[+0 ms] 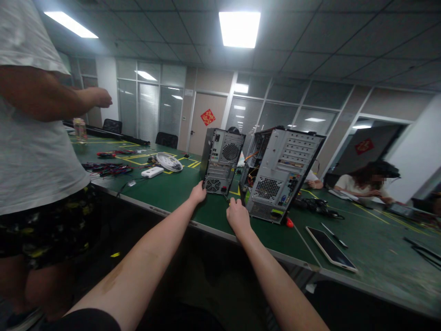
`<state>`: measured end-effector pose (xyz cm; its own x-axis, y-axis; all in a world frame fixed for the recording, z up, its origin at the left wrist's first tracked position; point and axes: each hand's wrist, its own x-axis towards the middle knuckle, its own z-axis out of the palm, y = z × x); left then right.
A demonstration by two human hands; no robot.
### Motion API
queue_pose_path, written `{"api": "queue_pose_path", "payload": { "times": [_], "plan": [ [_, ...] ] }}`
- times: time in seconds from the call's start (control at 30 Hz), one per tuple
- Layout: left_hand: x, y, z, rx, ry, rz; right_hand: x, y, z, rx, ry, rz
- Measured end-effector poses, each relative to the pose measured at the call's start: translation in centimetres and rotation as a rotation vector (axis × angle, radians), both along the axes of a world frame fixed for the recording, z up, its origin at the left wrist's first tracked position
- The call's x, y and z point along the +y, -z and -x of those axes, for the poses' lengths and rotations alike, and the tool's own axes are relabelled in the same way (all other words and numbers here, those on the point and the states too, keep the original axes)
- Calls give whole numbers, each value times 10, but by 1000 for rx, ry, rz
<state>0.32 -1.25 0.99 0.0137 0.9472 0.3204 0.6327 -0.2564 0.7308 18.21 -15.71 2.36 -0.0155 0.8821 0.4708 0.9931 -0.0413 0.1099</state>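
Note:
A small grey computer case stands upright on the green table, its rear panel with fans and ports facing me. My left hand is closed around the lower left edge of this case. Just below the case's lower right corner, my right hand is in a fist, palm down. A thin dark shaft sticks out from its fingers toward the case; the rest of this tool is hidden. Right beside that hand rises a larger computer case with its left side open and wires inside.
A red-ended object lies by the larger case. To the right are a tablet, a pen-like stick and black cables. A white basket and cable bundles lie left. One person stands left; others sit right.

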Motion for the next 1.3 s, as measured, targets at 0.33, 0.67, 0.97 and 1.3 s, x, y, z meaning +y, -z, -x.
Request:
{"api": "queue_pose_path", "payload": {
  "times": [0.33, 0.67, 0.97, 1.3],
  "plan": [
    [0, 0, 0, -15, -8, 9, -1, 0, 0, 23, -8, 13],
    [7, 6, 0, -4, -12, -10, -1, -1, 1, 57, -4, 26],
    [6, 5, 0, -14, -18, -11, -3, -3, 2, 115, -7, 54],
    [3, 3, -1, 1, -16, -13, -3, -4, 1, 74, 0, 44]
  ]
}}
